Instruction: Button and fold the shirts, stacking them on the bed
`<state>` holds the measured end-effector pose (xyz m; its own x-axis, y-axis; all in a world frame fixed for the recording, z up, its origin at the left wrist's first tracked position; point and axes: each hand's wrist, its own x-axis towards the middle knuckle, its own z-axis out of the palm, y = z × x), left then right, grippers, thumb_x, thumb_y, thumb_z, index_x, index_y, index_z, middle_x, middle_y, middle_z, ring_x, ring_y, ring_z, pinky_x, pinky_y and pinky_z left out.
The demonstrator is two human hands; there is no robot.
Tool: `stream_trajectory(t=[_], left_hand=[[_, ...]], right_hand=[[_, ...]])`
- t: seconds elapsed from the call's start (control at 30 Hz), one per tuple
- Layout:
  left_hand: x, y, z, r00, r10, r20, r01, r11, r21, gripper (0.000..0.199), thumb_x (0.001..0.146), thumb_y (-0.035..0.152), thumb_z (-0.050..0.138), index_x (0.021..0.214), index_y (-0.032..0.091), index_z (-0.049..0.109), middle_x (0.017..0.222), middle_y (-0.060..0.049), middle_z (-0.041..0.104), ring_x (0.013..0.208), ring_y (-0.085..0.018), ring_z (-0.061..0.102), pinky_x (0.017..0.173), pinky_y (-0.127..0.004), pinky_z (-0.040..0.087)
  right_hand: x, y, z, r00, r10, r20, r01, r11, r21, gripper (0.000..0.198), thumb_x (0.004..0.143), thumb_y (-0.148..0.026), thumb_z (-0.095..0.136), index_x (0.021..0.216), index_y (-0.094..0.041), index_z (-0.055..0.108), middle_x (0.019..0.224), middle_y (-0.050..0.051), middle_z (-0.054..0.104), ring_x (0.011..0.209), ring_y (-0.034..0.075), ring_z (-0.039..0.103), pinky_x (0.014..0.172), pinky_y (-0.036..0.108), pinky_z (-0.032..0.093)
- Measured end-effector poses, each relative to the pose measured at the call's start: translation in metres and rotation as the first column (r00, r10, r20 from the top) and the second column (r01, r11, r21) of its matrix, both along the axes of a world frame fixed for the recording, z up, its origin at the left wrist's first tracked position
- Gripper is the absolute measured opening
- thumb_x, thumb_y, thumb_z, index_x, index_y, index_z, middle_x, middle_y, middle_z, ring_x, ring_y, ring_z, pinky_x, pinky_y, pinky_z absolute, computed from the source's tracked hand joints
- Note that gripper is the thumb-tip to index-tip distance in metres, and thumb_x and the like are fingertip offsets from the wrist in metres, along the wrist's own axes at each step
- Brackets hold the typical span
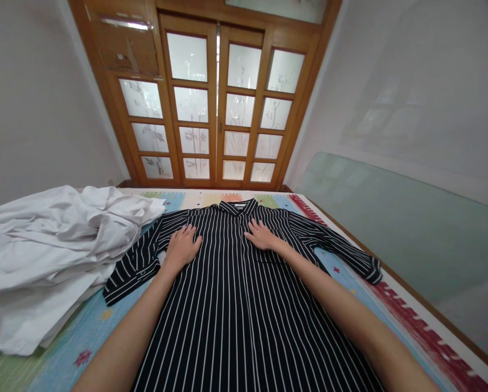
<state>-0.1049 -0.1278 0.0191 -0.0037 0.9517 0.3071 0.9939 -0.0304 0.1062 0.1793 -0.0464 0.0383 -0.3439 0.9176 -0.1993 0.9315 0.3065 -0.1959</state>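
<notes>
A black shirt with white stripes (223, 294) lies spread front side up, its collar pointing away from me and its sleeves out to both sides. My left hand (182, 246) rests flat on the upper left of the shirt, near the shoulder, fingers stretched out. On the chest, right of the button line, my right hand (262, 236) lies with its fingers spread. Neither hand grips the cloth. The left sleeve's cuff partly reaches the white cloth pile, and the right sleeve extends toward the bed's right edge. The shirt's hem runs out of view at the bottom.
Crumpled white clothes (56, 250) are heaped on the left. Beneath everything is a colourful patterned bed sheet (80, 332). A pale green panel (390, 228) stands along the right wall. Wooden doors with frosted panes (217, 109) are at the far end.
</notes>
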Motion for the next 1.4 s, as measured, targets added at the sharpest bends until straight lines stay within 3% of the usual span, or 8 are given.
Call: stream_trajectory(t=[0.2,0.37,0.5,0.73,0.87,1.0,1.2,1.4], left_hand=[[0.002,0.000,0.002,1.000,-0.011,-0.001,0.010,0.998,-0.061,0.052,0.096,0.035,0.034,0.137,0.009,0.053,0.147,-0.019,0.048,0.140,-0.032,0.040,0.113,-0.051,0.032],[0.008,-0.009,0.013,0.991,-0.098,-0.086,0.106,0.990,0.088,0.042,0.092,0.026,0.038,0.114,0.010,0.069,0.132,-0.021,0.061,0.140,-0.036,0.038,0.113,-0.054,0.029],[0.018,-0.017,0.021,0.972,-0.209,-0.106,0.218,0.972,0.082,0.037,0.090,0.020,0.039,0.104,0.012,0.072,0.125,-0.021,0.065,0.137,-0.036,0.042,0.112,-0.052,0.032],[0.064,-0.048,0.023,0.896,-0.441,0.052,0.444,0.894,-0.065,0.046,0.098,0.039,0.036,0.126,0.015,0.062,0.142,-0.013,0.055,0.137,-0.027,0.046,0.113,-0.045,0.035],[0.087,-0.077,0.020,0.824,-0.561,0.079,0.566,0.820,-0.086,0.037,0.094,0.033,0.046,0.121,0.017,0.067,0.138,-0.011,0.060,0.136,-0.027,0.047,0.113,-0.045,0.035],[0.096,-0.098,0.017,0.812,-0.569,0.128,0.581,0.810,-0.085,0.033,0.092,0.025,0.049,0.117,0.017,0.069,0.133,-0.012,0.062,0.127,-0.027,0.053,0.107,-0.046,0.040],[0.101,-0.106,0.019,0.833,-0.483,0.269,0.523,0.847,-0.098,0.031,0.091,0.026,0.052,0.113,0.019,0.073,0.112,-0.010,0.066,0.107,-0.024,0.059,0.096,-0.041,0.047],[0.104,-0.096,0.020,0.866,-0.381,0.325,0.440,0.888,-0.132,0.042,0.088,0.012,0.042,0.115,0.020,0.073,0.101,-0.009,0.066,0.099,-0.022,0.060,0.092,-0.036,0.048]], right_hand=[[0.003,-0.065,-0.005,0.990,0.111,-0.091,-0.112,0.994,0.002,0.081,0.097,-0.064,0.017,0.157,-0.010,0.017,0.164,0.015,0.003,0.150,0.034,-0.001,0.120,0.050,0.005],[0.005,-0.123,-0.006,0.972,0.189,-0.142,-0.182,0.982,0.057,0.080,0.099,-0.063,0.012,0.157,-0.009,0.017,0.164,0.014,0.005,0.151,0.031,-0.003,0.121,0.050,0.004],[0.010,-0.165,-0.007,0.955,0.246,-0.166,-0.233,0.968,0.099,0.074,0.100,-0.061,0.015,0.157,-0.014,0.018,0.164,0.011,0.008,0.151,0.029,-0.003,0.121,0.051,0.006],[0.016,-0.218,-0.001,0.916,0.330,-0.229,-0.313,0.944,0.106,0.071,0.100,-0.058,0.024,0.156,-0.014,0.024,0.163,0.011,0.014,0.151,0.029,0.005,0.122,0.052,0.011],[0.019,-0.227,0.007,0.886,0.326,-0.331,-0.306,0.945,0.112,0.055,0.099,-0.044,0.040,0.146,-0.017,0.047,0.156,0.012,0.036,0.146,0.027,0.028,0.119,0.048,0.024],[0.017,-0.221,0.011,0.900,0.175,-0.398,-0.081,0.967,0.242,0.025,0.090,-0.024,0.054,0.108,-0.016,0.069,0.116,0.012,0.068,0.113,0.025,0.059,0.099,0.041,0.045],[0.002,-0.203,0.015,0.908,0.020,-0.418,0.059,0.982,0.177,0.013,0.083,-0.030,0.064,0.082,-0.018,0.067,0.075,0.003,0.068,0.070,0.017,0.063,0.068,0.029,0.046],[-0.016,-0.186,0.023,0.967,0.019,-0.252,0.034,0.978,0.204,0.027,0.077,-0.041,0.069,0.086,-0.015,0.069,0.084,0.008,0.072,0.080,0.023,0.066,0.066,0.028,0.044]])
